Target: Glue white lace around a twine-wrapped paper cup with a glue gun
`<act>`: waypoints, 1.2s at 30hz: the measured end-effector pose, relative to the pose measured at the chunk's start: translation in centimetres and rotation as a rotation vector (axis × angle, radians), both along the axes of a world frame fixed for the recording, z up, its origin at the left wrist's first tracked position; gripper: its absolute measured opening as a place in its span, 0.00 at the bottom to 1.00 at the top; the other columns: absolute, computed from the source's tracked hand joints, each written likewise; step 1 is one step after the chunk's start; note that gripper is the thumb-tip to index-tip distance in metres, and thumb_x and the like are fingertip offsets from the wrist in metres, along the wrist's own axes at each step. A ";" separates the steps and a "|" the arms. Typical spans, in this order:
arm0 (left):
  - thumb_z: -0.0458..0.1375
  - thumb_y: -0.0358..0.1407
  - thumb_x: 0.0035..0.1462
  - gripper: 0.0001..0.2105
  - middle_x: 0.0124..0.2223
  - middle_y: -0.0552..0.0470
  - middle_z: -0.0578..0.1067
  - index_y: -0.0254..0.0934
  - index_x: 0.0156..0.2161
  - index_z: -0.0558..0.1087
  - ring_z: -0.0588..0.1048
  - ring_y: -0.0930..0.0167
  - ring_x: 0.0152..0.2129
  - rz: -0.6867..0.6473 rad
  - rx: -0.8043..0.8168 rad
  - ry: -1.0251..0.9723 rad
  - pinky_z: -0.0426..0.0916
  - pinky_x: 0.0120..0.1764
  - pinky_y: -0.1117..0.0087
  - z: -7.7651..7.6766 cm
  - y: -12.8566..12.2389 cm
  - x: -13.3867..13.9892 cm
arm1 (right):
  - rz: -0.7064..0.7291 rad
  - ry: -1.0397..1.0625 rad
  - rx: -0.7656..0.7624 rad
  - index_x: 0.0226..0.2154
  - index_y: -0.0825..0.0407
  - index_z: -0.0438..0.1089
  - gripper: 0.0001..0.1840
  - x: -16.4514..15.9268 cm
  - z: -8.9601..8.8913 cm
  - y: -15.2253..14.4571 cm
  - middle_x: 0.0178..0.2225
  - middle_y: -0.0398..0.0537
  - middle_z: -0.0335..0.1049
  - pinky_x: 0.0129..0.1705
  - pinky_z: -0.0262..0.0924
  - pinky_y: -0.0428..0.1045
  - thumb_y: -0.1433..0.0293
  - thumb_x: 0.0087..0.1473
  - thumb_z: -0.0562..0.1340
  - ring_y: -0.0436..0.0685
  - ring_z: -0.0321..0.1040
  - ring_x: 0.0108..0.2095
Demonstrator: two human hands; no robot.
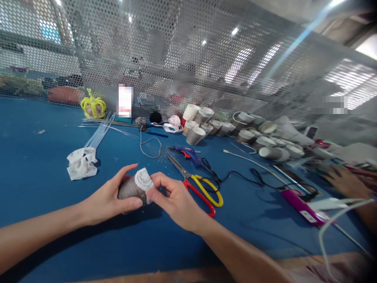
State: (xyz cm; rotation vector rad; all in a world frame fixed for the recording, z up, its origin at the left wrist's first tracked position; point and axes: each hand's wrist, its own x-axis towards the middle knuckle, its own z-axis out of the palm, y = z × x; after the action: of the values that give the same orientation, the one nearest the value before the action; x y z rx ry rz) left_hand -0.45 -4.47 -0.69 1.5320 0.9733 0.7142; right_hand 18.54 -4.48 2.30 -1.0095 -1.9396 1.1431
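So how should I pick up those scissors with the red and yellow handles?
Grip the scissors by the handle loops, coming from the near right side. They lie flat on the blue table, blades closed and pointing away to the left, so the loops face you and the sharp tips stay away from your fingers.

The left hand covers most of the twine-wrapped cup in its grip. Far beyond the grip, figures behind the mesh screen are blurred. Right of it, a co-worker's hand is cut off by the edge.
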 end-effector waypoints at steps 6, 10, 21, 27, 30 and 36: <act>0.60 0.45 0.47 0.36 0.42 0.48 0.67 0.41 0.58 0.47 0.67 0.71 0.26 0.020 0.089 0.070 0.65 0.28 0.70 0.0 0.0 0.0 | 0.007 0.000 -0.002 0.25 0.53 0.63 0.11 -0.1 0.2 0.0 0.32 0.47 0.63 0.39 0.56 0.50 0.62 0.51 0.58 0.53 0.61 0.34; 0.61 0.44 0.45 0.38 0.40 0.49 0.68 0.40 0.58 0.48 0.69 0.67 0.31 0.048 0.133 0.145 0.65 0.33 0.67 -0.1 -0.2 0.2 | -0.065 -0.038 0.018 0.22 0.53 0.60 0.14 -0.2 -0.2 0.1 0.29 0.45 0.62 0.36 0.56 0.48 0.63 0.55 0.55 0.51 0.60 0.31; 0.60 0.49 0.45 0.33 0.34 0.49 0.71 0.37 0.53 0.56 0.72 0.70 0.24 0.021 -0.396 -0.318 0.67 0.24 0.71 0.7 0.0 0.5 | -0.078 -0.048 0.051 0.22 0.53 0.61 0.17 0.0 -0.3 0.3 0.30 0.46 0.63 0.37 0.56 0.47 0.59 0.54 0.55 0.51 0.61 0.32; 0.59 0.46 0.49 0.27 0.34 0.48 0.72 0.37 0.51 0.59 0.73 0.70 0.23 -0.022 -0.497 -0.469 0.67 0.23 0.72 0.2 0.2 0.5 | -0.037 0.009 0.062 0.27 0.54 0.63 0.24 0.3 -0.4 0.4 0.32 0.50 0.64 0.38 0.57 0.50 0.51 0.55 0.49 0.54 0.62 0.34; 0.56 0.46 0.52 0.21 0.33 0.48 0.73 0.35 0.46 0.64 0.72 0.71 0.22 -0.040 -0.533 -0.526 0.66 0.22 0.74 0.1 0.3 0.5 | -0.062 0.004 0.084 0.26 0.53 0.63 0.24 0.3 -0.4 0.5 0.33 0.49 0.64 0.39 0.57 0.50 0.51 0.55 0.49 0.54 0.62 0.35; 0.56 0.49 0.50 0.20 0.32 0.47 0.74 0.34 0.41 0.69 0.73 0.71 0.21 -0.056 -0.635 -0.572 0.66 0.20 0.75 0.1 0.3 0.5 | -0.076 0.042 0.101 0.22 0.53 0.61 0.23 0.2 -0.3 0.5 0.31 0.48 0.64 0.40 0.57 0.49 0.52 0.54 0.50 0.53 0.62 0.34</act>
State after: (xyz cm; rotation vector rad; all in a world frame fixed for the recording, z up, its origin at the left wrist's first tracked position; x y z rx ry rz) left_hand 0.04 -4.13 -0.55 0.7331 0.6269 0.6647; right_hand 18.72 -4.02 1.96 -0.9889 -1.8896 1.0066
